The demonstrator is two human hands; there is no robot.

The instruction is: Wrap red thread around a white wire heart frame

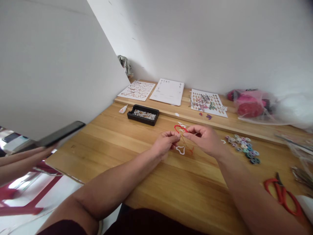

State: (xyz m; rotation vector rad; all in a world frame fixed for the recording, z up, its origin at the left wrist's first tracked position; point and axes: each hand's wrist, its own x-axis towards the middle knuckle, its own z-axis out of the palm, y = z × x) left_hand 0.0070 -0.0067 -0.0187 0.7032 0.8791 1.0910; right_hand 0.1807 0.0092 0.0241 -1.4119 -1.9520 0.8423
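My left hand [168, 141] and my right hand [199, 136] meet above the wooden table [117, 140], fingertips pinched close together. Between them is a thin red shaped piece [179, 126]; its right end reaches the fingers of my right hand. Whatever the left fingertips pinch is too small to name. A white curved outline piece [181, 150] lies just below the hands, beside a blurred orange-red piece [190, 150]. More thin white pieces show behind the red one.
A black tray [154, 121] of small beads and a small white bottle [123, 109] stand left. Thread spools [244, 147] and red-handled scissors [281, 194] lie right. Patterned sheets [174, 91] and plastic bags [256, 107] are behind. Another person's arms [22, 161] show far left.
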